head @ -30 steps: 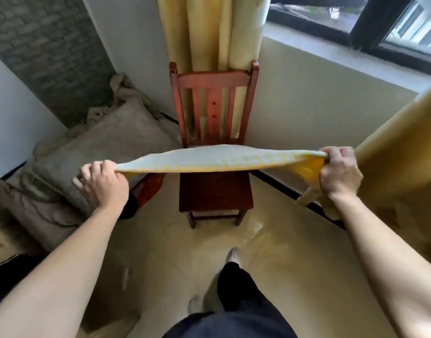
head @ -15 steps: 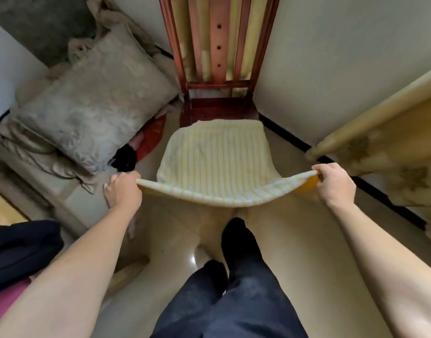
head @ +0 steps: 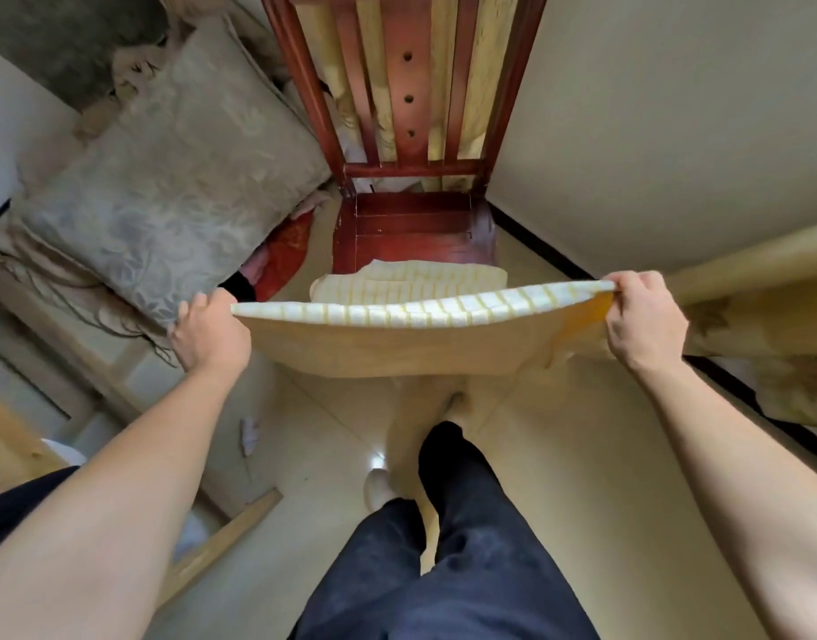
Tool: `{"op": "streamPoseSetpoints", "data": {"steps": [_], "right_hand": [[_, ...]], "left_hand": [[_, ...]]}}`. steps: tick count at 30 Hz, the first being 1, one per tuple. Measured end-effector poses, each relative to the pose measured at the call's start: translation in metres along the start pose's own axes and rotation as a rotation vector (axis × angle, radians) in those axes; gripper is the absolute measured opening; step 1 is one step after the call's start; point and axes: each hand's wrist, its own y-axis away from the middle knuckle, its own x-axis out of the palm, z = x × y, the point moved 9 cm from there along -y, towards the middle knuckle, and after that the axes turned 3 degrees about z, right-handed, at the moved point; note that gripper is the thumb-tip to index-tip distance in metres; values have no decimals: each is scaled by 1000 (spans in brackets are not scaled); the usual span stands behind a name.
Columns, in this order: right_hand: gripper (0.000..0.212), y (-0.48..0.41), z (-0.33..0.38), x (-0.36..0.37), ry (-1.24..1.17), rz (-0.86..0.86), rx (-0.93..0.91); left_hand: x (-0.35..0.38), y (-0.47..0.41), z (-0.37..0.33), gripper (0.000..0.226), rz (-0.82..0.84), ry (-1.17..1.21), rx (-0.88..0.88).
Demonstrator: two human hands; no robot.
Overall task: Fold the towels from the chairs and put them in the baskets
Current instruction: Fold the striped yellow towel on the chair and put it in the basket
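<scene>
Towel [head: 420, 311]: stretched in the air just in front of chair [head: 411, 224], far end sagging onto or just over the seat's front edge; cannot tell which. Pinched at one corner by left hand [head: 210, 334] and at the other by right hand [head: 644, 316], fingers curled tight over the striped hem. Looks soft, light and limp: dips between the two grips, hangs in a loose flap below, likely to slump wherever unsupported. Neither slippery nor fragile. Best taken at the corners and kept taut for matching edges. Seat of hard, flat wood, narrow but fit for folding on. Floor [head: 582, 455] pale and glossy. Cushion [head: 166, 177] heaped left of chair, wall [head: 674, 108] close behind, curtain [head: 767, 316] at right. No basket in sight.
</scene>
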Motion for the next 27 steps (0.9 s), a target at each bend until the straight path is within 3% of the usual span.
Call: {"op": "streamPoseSetpoints", "data": {"steps": [11, 20, 27], "right_hand": [[36, -146, 66, -143, -191, -361, -10], [35, -153, 66, -127, -166, -327, -14], [36, -149, 98, -202, -205, -490, 52]], "left_hand": [[-181, -89, -62, 36, -498, 296, -108], [-146, -107, -64, 36, -411, 269, -159], [-216, -143, -82, 42, -434, 409, -154]]}}
